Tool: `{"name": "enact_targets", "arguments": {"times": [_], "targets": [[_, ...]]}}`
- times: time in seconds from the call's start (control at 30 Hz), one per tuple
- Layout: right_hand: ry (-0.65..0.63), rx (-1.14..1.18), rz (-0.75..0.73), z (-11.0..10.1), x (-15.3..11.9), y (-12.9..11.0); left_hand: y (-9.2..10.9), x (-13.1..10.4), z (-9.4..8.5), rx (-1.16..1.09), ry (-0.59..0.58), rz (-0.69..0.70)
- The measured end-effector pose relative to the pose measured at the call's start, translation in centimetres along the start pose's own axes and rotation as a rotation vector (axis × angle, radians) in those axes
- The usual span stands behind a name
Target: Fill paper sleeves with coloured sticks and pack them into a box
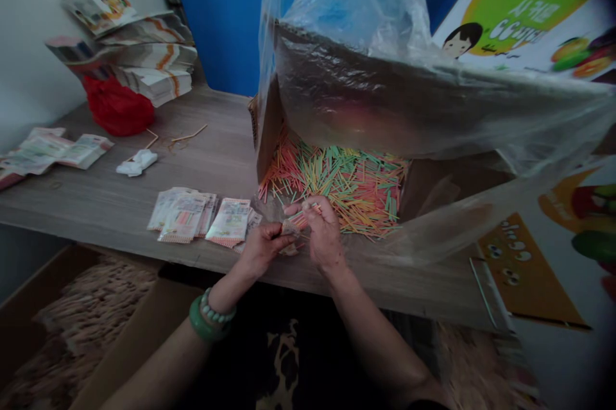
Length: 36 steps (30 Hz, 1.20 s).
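Lying between fingers [323,207], colored sticks [299,221]

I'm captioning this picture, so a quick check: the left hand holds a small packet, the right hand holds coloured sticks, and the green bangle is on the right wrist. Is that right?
Not quite: the head view shows the green bangle on the left wrist. The left hand does hold a small packet, and the right hand coloured sticks.

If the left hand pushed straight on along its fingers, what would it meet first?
Probably the right hand, just beyond the small clear packet pinched by the left hand, though depth there is unclear.
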State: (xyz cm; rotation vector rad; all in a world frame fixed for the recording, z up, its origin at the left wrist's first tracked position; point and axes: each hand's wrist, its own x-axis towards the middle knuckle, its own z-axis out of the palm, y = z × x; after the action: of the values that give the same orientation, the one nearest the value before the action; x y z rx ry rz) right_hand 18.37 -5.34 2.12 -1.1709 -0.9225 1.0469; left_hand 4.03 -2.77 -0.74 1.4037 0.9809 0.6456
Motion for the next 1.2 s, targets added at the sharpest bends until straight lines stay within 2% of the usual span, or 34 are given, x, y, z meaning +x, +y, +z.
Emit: {"name": "enact_targets", "arguments": {"times": [0.23,0.37,0.5,0.6,0.7,0.9,0.97,1.03,1.1,1.2], "targets": [[-0.143,-0.139,0.140,-0.9,-0.3,1.2,-0.3,0.1,0.5,-0.034,-0.051,0.023],[-0.240,-0.163,0.127,-1.8,0.0,1.5,-0.7,0.7,0.8,-0.090,-0.064,0.107],[-0.309,-0.201,0.095,-3.5,0.1,1.2,-0.6,0.8,0.3,-0.332,-0.089,0.009],[-0.267,-0.147,0.083,-4.4,-0.2,1.4,-0.2,0.6,-0.1,-0.473,-0.073,-0.049],[-0.219,-0.274,0.111,-4.6,-0.6,2.1,0.4,0.3,0.0,-0.524,-0.067,-0.004],[-0.121,-0.469,0.068,-2.5,-1.7,2.7,0.8,-1.0,0.6,-0.477,-0.086,0.004],[-0.181,-0.489,0.050,-1.6,-2.2,2.5,0.8,-1.7,0.0,-0.402,-0.015,0.000],[-0.274,-0.489,0.043,-0.9,-2.6,2.5,0.9,-2.4,-1.4,-0.297,0.103,0.019],[-0.325,-0.472,0.059,-0.5,-2.8,2.7,1.0,-3.0,-3.8,-0.180,0.262,0.038],[-0.302,-0.561,0.078,0.3,-2.5,3.2,0.9,-3.4,-8.3,0.121,0.564,0.054]]}}
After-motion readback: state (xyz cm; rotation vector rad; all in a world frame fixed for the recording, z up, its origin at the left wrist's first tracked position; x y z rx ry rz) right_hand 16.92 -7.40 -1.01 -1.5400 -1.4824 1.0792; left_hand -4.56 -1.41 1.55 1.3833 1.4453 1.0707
